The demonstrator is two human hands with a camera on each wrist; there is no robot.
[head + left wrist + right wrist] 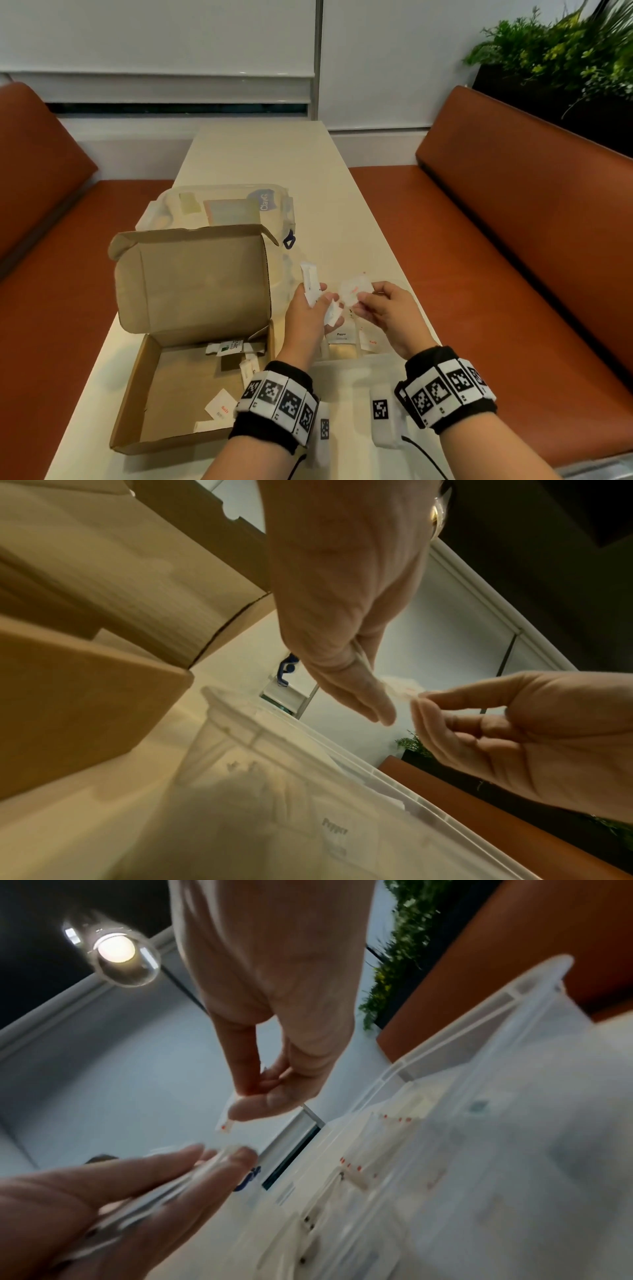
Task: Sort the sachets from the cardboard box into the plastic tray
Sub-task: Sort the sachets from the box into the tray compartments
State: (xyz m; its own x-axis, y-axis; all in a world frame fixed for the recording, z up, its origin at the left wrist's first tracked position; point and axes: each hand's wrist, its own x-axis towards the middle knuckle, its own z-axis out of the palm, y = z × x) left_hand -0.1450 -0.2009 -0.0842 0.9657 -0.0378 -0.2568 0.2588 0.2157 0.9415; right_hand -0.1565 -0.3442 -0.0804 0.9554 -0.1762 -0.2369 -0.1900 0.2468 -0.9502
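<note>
The sachets I have in hand sit above the tray, just right of the box: my left hand holds a small fan of white ones between its fingers, one long slim packet sticking up past the fingertips, and my right hand pinches a crumpled sachet with red print between thumb and forefinger, close against the left hand's bundle. I judge this to be the sorting step itself, splitting the handful by kind over the tray, with the right grip taking one sachet off the stack. More sachets lie in the box, a salt sachet near its front and a cluster by the back wall, so the job looks partly done. In the tray below my hands I can read a pepper sachet and a red-lettered one side by side, seemingly in separate compartments, though the clear dividers are hard to make out. The next move, as I see it, calls for carrying the red-print sachet down to the compartment with the matching red lettering and letting go of it low, so it does not flutter into its neighbour, while the left grip keeps the rest fanned and apart. A lidded clear tub stands behind the box on the counter.
</note>
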